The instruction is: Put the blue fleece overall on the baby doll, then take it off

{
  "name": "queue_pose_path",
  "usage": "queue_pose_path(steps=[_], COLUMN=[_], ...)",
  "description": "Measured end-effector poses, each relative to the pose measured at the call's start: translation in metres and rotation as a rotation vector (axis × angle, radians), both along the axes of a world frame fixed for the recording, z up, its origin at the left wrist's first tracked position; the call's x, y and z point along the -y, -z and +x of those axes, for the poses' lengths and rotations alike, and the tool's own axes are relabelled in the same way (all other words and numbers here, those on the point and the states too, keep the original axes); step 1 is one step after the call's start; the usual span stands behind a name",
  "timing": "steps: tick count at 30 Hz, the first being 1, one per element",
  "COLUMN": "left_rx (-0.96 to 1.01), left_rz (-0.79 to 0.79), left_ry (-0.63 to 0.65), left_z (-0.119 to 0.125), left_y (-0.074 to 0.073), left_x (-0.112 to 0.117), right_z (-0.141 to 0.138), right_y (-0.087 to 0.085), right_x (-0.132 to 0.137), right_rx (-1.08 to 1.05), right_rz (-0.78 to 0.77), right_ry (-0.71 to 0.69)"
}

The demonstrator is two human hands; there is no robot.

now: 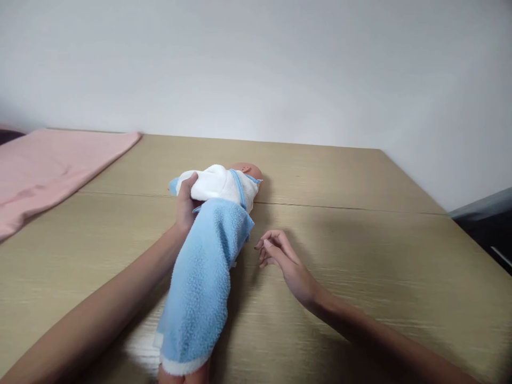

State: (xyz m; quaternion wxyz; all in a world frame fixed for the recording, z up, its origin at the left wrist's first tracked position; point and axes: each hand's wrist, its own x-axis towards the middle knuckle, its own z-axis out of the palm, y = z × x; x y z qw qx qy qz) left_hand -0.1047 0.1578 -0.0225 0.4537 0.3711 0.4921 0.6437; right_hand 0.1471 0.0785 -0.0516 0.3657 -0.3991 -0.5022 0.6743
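A baby doll [216, 184] lies turned on its side on the table, its head at the far end and turned away. It wears a white top with blue trim and fuzzy light-blue trousers [202, 266] with white cuffs; bare legs show at the near end. My left hand [187, 202] grips the doll's upper body at the left, thumb over the white sleeve, the other fingers mostly hidden beneath. To the right of the trousers' waist, my right hand [280, 258] hovers with loosely bent fingers, apart from the doll and holding nothing.
The doll rests on a wood-coloured table [340, 256] with a seam across it. Pink cloth [60, 165] covers the table's far left corner. A pale wall [256, 69] stands behind the far edge. Something dark [488, 229] is beside the right edge.
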Motion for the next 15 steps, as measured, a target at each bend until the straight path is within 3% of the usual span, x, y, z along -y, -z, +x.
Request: queue_pose_path(steps=[3, 6, 10, 15], left_rx=[0.185, 0.250, 0.237, 0.070], left_rz=[-0.084, -0.111, -0.118, 0.033], left_ry=[0.042, 0.057, 0.067, 0.037], left_z=[0.011, 0.025, 0.044, 0.054], left_y=[-0.002, -0.007, -0.013, -0.009], left_x=[0.005, 0.011, 0.015, 0.012], right_z=[0.011, 0.020, 0.030, 0.037], right_y=[-0.006, -0.011, -0.016, -0.023], right_x=[0.004, 0.005, 0.006, 0.010], right_rx=[-0.001, -0.009, -0.054, -0.104], right_rz=[-0.069, -0.084, -0.077, -0.144], right_ry=[-0.024, -0.022, -0.007, -0.029])
